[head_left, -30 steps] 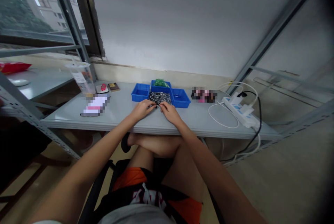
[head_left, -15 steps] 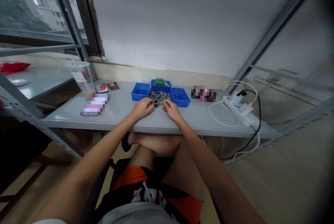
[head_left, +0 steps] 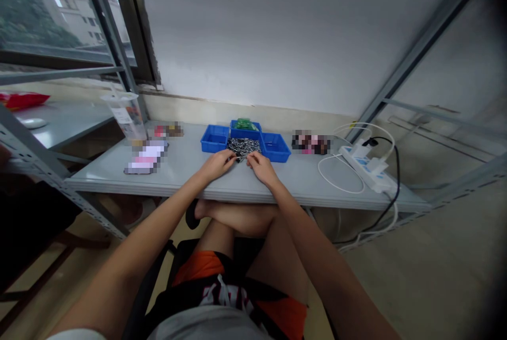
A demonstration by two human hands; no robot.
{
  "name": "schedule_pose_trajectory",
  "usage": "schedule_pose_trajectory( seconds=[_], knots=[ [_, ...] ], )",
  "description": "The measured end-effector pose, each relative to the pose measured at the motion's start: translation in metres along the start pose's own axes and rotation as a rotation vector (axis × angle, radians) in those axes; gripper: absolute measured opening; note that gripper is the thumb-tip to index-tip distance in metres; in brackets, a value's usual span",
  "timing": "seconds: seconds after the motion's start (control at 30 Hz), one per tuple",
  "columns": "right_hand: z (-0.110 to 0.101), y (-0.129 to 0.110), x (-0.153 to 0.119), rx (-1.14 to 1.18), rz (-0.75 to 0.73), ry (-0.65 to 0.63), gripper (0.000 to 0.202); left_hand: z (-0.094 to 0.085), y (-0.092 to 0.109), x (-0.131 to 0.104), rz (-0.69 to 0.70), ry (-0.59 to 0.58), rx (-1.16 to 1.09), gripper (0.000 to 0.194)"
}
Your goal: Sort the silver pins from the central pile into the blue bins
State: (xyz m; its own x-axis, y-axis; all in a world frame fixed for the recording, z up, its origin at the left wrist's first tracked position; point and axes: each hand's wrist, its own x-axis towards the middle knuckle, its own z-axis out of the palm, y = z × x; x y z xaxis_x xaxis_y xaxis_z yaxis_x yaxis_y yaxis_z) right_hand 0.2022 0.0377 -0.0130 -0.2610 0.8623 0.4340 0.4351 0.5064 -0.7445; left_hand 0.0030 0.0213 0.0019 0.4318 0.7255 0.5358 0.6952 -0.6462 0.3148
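A pile of small dark and silvery metal pieces [head_left: 244, 147] lies between three blue trays. Green packets fill the rear tray [head_left: 245, 133]; the left tray [head_left: 214, 139] looks nearly bare inside, and the right tray [head_left: 276, 149] holds a few thin pieces. At the pile's front left, my left hand [head_left: 218, 164] is closed in a pinch, with a thin light piece near its fingertips. My right hand [head_left: 260, 166] pinches at the front right of the pile, fingers curled. What either hand holds is too small to make out.
A phone [head_left: 146, 157] and a plastic cup [head_left: 127, 118] stand on the left of the grey table [head_left: 182, 171]. Toward the right are a blurred item [head_left: 311, 142], a white power strip [head_left: 366, 168] and looping cables. Metal shelf posts flank the table.
The view has shifted slightly. My hands stay by the front of the pile, and a thin light piece now shows between the fingertips of both hands.
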Motion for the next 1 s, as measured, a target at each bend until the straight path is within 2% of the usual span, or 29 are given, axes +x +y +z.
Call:
schedule_pose_trajectory(
  seconds=[0.1, 0.27, 0.47, 0.53, 0.67, 0.73, 0.83, 1.0],
  knots=[
    [0.000, -0.001, 0.000, -0.009, -0.062, 0.062, 0.017, 0.001, -0.002, 0.000, 0.008, -0.001, 0.005, 0.023],
    [-0.001, -0.007, -0.002, -0.093, -0.180, -0.026, 0.010, 0.003, -0.004, 0.000, 0.013, -0.020, 0.012, 0.022],
    [-0.001, -0.012, -0.004, -0.147, -0.189, -0.027, 0.012, 0.001, -0.001, 0.000, -0.037, -0.003, 0.017, 0.024],
    [-0.003, -0.012, -0.004, -0.153, -0.169, 0.066, 0.013, 0.000, 0.001, 0.000, -0.066, 0.013, 0.019, 0.025],
    [-0.009, -0.007, -0.002, -0.158, -0.054, 0.375, 0.025, -0.001, 0.003, -0.001, -0.106, -0.002, 0.043, 0.025],
    [-0.010, -0.002, 0.000, -0.146, 0.008, 0.438, 0.038, 0.000, 0.002, -0.002, -0.105, -0.016, 0.056, 0.025],
    [-0.009, 0.001, 0.000, -0.117, 0.029, 0.373, 0.054, 0.001, 0.001, -0.002, -0.105, -0.028, 0.060, 0.024],
    [-0.008, -0.002, -0.002, -0.248, -0.036, 0.235, 0.026, 0.002, -0.002, -0.002, -0.102, -0.028, 0.079, 0.022]
  ],
)
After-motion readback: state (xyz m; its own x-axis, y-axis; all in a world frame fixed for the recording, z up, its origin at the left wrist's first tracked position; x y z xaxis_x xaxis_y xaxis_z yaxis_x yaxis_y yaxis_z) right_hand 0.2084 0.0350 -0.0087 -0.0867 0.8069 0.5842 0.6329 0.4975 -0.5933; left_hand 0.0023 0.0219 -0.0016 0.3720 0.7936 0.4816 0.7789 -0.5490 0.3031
